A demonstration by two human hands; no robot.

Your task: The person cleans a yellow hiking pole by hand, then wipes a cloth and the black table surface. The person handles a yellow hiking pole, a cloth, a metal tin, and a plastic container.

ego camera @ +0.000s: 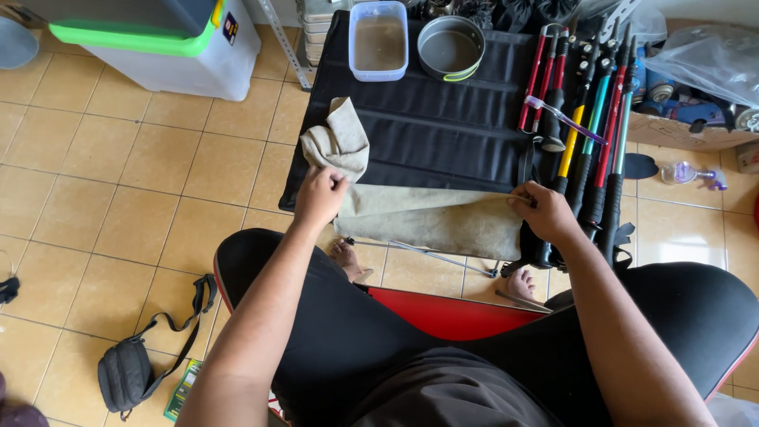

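Crumpled beige cloth (pixel 411 217), spread across near edge of black folding table (pixel 443 126).

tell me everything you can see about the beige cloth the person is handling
The beige cloth looks like soft, slightly worn woven fabric. It lies flat along the near edge of the black folding table, its front part hanging over that edge. Its left end is bunched and folded upward into a crumpled peak. The left hand presses on it near that bunch; the right hand pinches its right end beside the trekking poles.
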